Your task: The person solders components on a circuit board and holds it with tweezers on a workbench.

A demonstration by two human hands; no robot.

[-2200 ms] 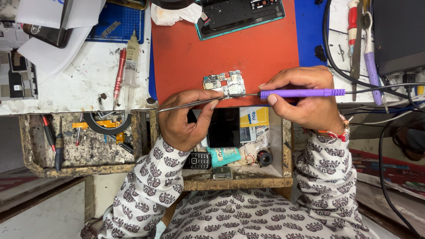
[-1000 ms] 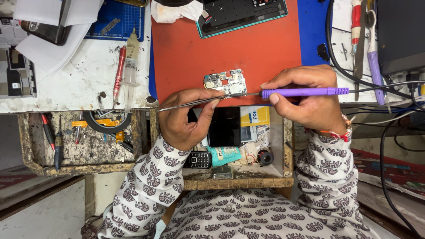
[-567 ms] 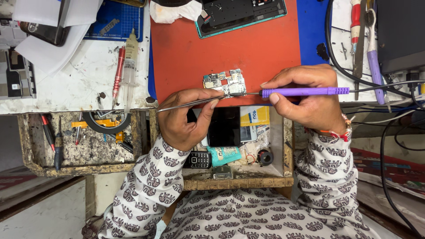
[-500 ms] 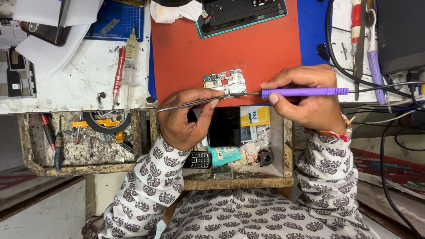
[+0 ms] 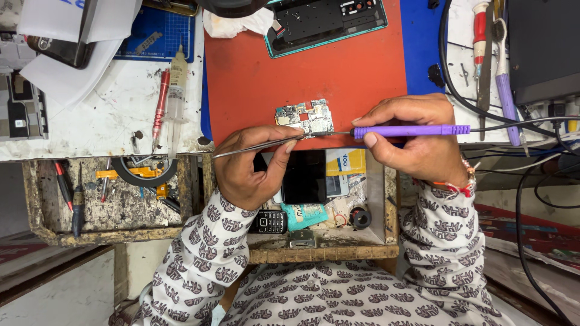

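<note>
the left hand (image 5: 254, 172) pinches tweezers (image 5: 257, 147), tips at the small circuit board (image 5: 305, 118) on the near edge of the orange mat (image 5: 302, 72). the right hand (image 5: 417, 142) grips a purple iron (image 5: 411, 130), its tip at the board's right edge, touching it as far as i can tell. in the open drawer (image 5: 326, 247) below lie a black phone (image 5: 305, 176), a yellow box (image 5: 345, 162) just right of it and a teal packet (image 5: 305, 214). a blue mat (image 5: 158, 36) sits top left, by white papers (image 5: 72, 54).
</note>
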